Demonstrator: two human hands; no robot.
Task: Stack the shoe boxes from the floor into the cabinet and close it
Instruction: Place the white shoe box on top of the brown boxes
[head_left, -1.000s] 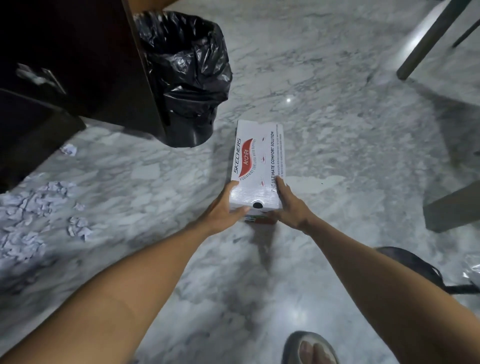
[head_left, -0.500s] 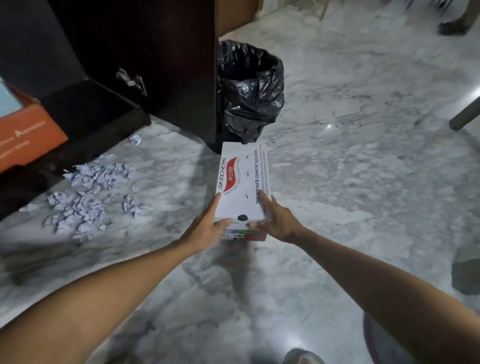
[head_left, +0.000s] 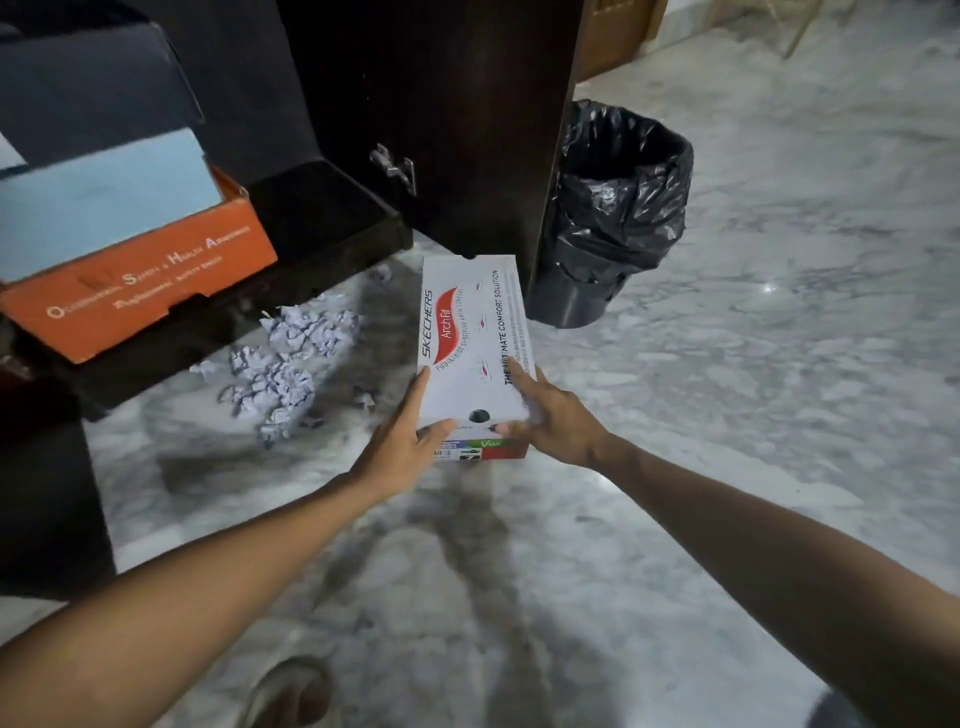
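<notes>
I hold a white Skechers shoe box (head_left: 470, 338) off the marble floor by its near end. My left hand (head_left: 402, 441) grips its left near corner, thumb across the front face. My right hand (head_left: 550, 415) grips the right near corner, forefinger lying along the lid. The dark cabinet (head_left: 322, 218) stands open at the upper left. On its shelf sits an orange shoe box (head_left: 140, 270) with a light blue box (head_left: 98, 208) on top and a dark box (head_left: 88, 88) above that. The cabinet door (head_left: 441, 119) with a metal handle swings out toward the white box.
A black bin (head_left: 613, 213) lined with a black bag stands just right of the door. Crumpled white paper (head_left: 291, 364) litters the floor in front of the cabinet. My foot (head_left: 291, 696) shows at the bottom edge.
Both hands have lifted the white box and carried it left toward the cabinet. The view has swung left, bringing the stacked boxes on the shelf into sight.
</notes>
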